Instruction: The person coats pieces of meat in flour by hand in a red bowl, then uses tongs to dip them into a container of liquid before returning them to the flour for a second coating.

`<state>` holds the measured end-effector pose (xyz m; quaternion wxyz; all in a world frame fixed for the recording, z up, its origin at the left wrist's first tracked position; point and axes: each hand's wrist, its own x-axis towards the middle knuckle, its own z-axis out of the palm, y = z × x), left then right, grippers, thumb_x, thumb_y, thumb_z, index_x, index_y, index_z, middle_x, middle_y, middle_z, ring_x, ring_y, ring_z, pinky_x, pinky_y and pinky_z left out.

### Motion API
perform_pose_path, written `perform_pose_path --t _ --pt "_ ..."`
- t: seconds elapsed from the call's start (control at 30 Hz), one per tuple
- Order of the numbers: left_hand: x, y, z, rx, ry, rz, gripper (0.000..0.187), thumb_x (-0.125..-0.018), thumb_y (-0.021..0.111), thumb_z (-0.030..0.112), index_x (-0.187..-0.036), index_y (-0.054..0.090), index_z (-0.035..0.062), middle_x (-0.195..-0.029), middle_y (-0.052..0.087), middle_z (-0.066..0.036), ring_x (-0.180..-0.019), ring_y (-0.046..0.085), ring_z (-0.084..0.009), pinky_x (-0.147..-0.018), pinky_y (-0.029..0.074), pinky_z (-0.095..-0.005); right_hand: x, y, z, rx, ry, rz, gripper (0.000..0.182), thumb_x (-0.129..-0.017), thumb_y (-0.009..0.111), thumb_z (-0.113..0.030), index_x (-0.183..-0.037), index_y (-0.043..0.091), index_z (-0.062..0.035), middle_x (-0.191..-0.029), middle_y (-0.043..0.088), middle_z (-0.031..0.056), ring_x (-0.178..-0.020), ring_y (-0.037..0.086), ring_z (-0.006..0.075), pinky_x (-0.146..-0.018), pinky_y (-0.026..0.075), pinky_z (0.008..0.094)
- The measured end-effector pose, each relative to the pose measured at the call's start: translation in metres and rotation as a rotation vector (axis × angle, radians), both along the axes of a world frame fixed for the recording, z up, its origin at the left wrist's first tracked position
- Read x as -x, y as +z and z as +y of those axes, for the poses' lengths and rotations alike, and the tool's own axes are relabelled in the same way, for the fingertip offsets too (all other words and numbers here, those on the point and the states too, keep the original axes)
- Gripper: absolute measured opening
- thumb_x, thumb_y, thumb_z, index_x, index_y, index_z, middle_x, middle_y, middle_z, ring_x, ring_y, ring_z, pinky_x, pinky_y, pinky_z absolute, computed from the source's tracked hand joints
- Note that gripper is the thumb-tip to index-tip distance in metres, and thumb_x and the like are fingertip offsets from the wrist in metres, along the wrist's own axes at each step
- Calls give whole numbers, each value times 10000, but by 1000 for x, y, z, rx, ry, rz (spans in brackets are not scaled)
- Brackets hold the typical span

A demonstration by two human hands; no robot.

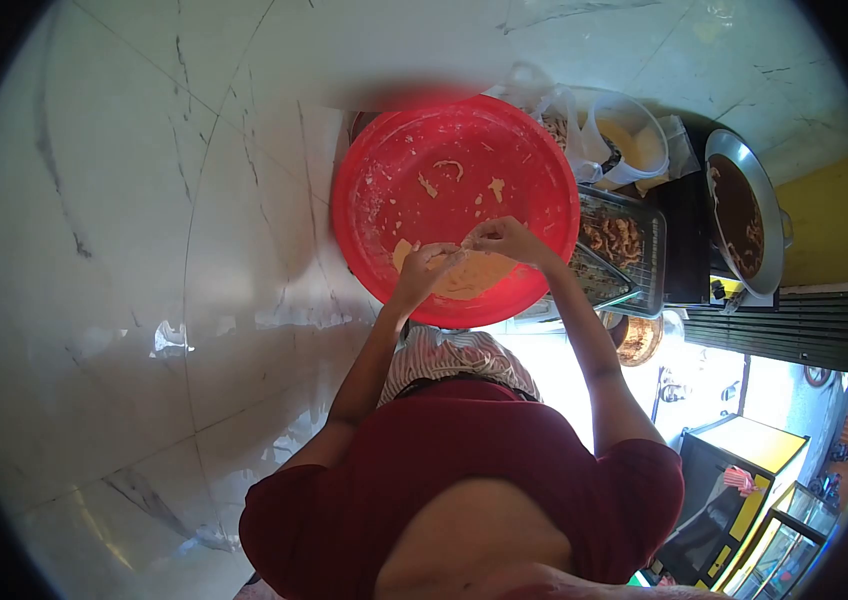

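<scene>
A wide red plastic basin [354, 215] stands in front of my body. Tan floury powder [469, 278] is heaped on its near side, and several small pale coated pieces [497, 188] lie scattered over its floor. My left hand [430, 262] is over the powder with its fingers drawn together. Close beside it, my right hand [504, 240] pinches with thumb and fingertips. The fingertips of both hands nearly meet; whatever is between them is too small to make out.
Right of the basin is a glass-walled tray [652, 250] with brown fried pieces. Beyond it, a large metal pan [774, 215] holds dark oil with pieces in it. A white tub [634, 110] and plastic bags [569, 130] stand behind the tray. Marble-patterned tile [144, 220] spans the left.
</scene>
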<state>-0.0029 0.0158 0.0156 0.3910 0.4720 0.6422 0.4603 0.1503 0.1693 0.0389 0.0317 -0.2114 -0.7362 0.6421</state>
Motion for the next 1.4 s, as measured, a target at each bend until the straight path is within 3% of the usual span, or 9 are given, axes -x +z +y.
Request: perform_pose_path --t 0.03,0.13,0.33,0.43,0.57,0.83,0.97,1.23,1.4 --pt "0 2 1 3 1 -19 303 -803 639 309 -949 664 44 -967 660 -80 -972 593 -206 -1043 173 -498 0 5 -3 16 -41 1 305 -863 591 -274 -1019 648 -17 -857 647 32 -801 570 92 -711 448 249" --pt "-5 17 -1 -156 77 209 222 -824 622 239 -919 674 44 -836 680 -58 -856 623 -161 -1005 297 -387 -2 6 -9 54 -131 49 331 -887 559 -290 -1054 632 -13 -860 636 25 -820 563 88 -719 441 237" --pt "-2 29 2 -154 24 124 181 -813 642 201 -896 679 44 -861 669 -73 -848 608 -149 -957 347 -371 2 -6 -22 123 -151 175 237 -872 585 -188 -1003 641 2 -898 591 29 -810 541 95 -752 448 237" --pt "-6 30 3 -84 153 -3 192 -804 658 205 -900 677 38 -887 654 -78 -849 600 -154 -936 366 -361 8 -10 -26 180 -233 333 173 -853 599 -116 -962 639 12 -949 556 38 -830 552 106 -743 478 238" --pt "-8 38 5 -143 140 -10 206 -808 657 217 -904 676 36 -898 645 -79 -832 597 -153 -977 329 -372 11 -11 -29 44 -325 383 143 -843 603 -91 -941 643 5 -1015 497 41 -872 547 122 -748 509 237" --pt "-8 31 4 -250 90 170 173 -840 606 212 -873 693 65 -791 682 -51 -771 632 -150 -1044 241 -450 13 9 -34 221 -362 321 226 -876 584 -220 -935 656 -15 -988 496 17 -929 499 113 -844 408 274" --pt "-9 35 3 -232 62 118 180 -847 598 219 -873 696 71 -814 684 -56 -783 634 -145 -1045 237 -448 13 16 -34 321 -318 318 240 -884 574 -229 -913 653 -5 -965 504 12 -921 501 109 -836 402 274" --pt "-7 38 0 -161 -20 88 189 -842 606 231 -878 698 70 -814 687 -55 -785 636 -144 -1054 227 -442 16 11 -33 184 -413 397 248 -887 569 -235 -917 642 0 -942 543 23 -915 532 109 -820 419 267" --pt "-5 27 -2 -218 37 89 171 -828 621 210 -890 695 69 -812 687 -69 -799 643 -148 -1012 318 -428 14 16 -35 299 -376 299 264 -898 551 -222 -998 621 11 -954 594 54 -893 557 116 -813 436 268"
